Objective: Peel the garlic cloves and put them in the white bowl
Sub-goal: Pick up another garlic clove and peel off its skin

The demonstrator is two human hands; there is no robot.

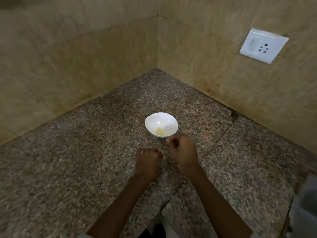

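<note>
1. It's a kitchen, and a home one by the look of it: the white bowl (161, 124) stands on a speckled brown-and-grey granite counter (85, 152).
2. Behind the white bowl the counter runs back into a corner, where beige marbled wall tiles (68, 57) rise on both sides.
3. Brownish staining shows along the bottom of the tiles, right of the white bowl.
4. Up and to the right of the white bowl, a white switch-and-socket plate (264, 45) is set into the tiles.
5. Inside the white bowl lie a few pale pieces of peeled garlic (159, 132), so this is food prep.
</note>
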